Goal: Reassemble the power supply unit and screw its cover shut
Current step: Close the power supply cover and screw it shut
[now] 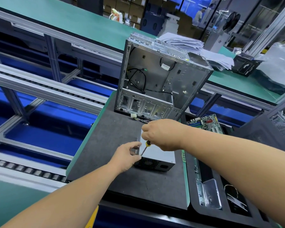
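The grey power supply unit [160,156] lies on the dark mat [115,134], its black fan grille facing me. My right hand [161,134] is closed around a screwdriver [146,146] with a yellow and black handle. The shaft slants down to the cover's near left corner. My left hand [127,156] rests against the unit's left side at that corner, its fingers curled near the tip. I cannot make out a screw under the tip. Loose wires [141,120] with a white plug run out behind the unit.
An open, empty computer case [158,79] stands upright at the back of the mat. To the right a tray holds a green circuit board [206,123] and a clear plastic box [210,193]. A paper stack [187,43] lies behind. Conveyor rollers run at left.
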